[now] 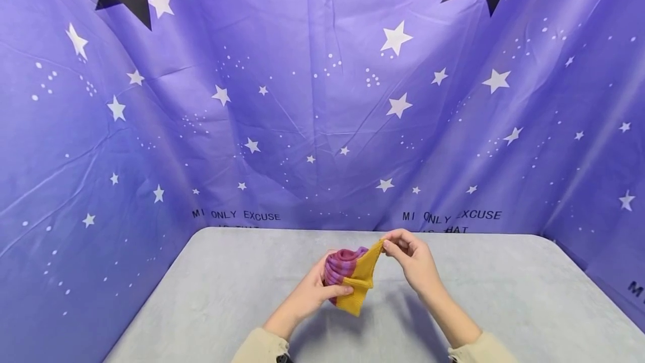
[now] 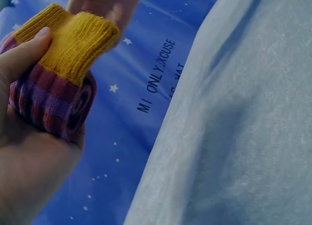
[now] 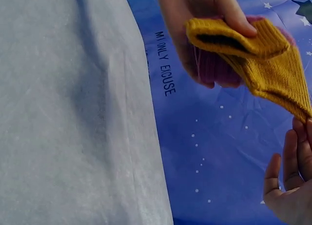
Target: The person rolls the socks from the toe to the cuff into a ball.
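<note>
Nearest the camera, two pale sleeves [image 1: 262, 346] enter from the bottom edge of the head view, and both forearms reach forward over the grey table [image 1: 201, 307]. The left hand [image 1: 314, 290] cups a rolled bundle of socks [image 1: 347, 273], its thumb pressed across the yellow ribbed cuff [image 2: 73, 44] and its fingers curled round the purple and red striped roll [image 2: 48, 103] beneath. The bundle is held up above the table, near its middle, not touching the surface. Just beyond and to the right, the right hand [image 1: 410, 256] pinches a corner of the yellow cuff between thumb and fingertips and pulls it out taut, away from the roll. Behind the table stands a purple backdrop [image 1: 322, 99] with white stars and printed words reading "MI ONLY EXCUSE", which wraps round both sides.
</note>
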A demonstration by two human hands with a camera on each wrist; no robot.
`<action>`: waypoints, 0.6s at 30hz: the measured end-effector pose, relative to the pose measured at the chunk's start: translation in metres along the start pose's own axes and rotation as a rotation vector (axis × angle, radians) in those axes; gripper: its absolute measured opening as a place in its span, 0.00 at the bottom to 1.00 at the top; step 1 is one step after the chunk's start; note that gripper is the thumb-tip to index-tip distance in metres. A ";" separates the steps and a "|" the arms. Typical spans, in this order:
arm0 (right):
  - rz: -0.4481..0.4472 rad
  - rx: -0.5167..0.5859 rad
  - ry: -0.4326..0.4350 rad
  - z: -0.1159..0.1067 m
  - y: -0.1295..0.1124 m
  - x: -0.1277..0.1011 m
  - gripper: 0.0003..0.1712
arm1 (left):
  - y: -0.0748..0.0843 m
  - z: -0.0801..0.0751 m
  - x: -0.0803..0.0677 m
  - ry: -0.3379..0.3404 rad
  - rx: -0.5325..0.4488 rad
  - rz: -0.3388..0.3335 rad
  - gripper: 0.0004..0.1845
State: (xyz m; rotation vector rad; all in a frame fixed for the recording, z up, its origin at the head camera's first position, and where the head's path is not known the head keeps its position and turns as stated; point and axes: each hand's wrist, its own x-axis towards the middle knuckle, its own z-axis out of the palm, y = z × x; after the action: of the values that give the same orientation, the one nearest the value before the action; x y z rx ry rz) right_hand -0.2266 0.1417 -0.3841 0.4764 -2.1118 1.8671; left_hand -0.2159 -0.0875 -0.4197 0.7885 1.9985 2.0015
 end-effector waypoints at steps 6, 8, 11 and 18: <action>-0.085 -0.043 -0.095 0.002 0.005 0.002 0.06 | 0.012 0.009 0.000 -0.090 0.161 0.044 0.27; -0.116 -0.052 -0.136 0.005 0.008 0.002 0.05 | 0.015 0.011 0.000 -0.095 0.223 0.053 0.25; -0.132 -0.019 -0.216 0.006 0.014 0.003 0.06 | 0.019 0.014 -0.001 -0.083 0.308 0.067 0.25; -0.046 0.083 -0.390 0.004 0.018 0.004 0.11 | 0.020 0.015 -0.006 -0.062 0.376 0.070 0.29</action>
State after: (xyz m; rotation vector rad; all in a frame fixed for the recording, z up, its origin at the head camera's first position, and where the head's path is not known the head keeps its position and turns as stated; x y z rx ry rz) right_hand -0.2374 0.1398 -0.3991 0.9694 -2.2352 1.9694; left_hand -0.1992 -0.0789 -0.4028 0.9932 2.3742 1.6297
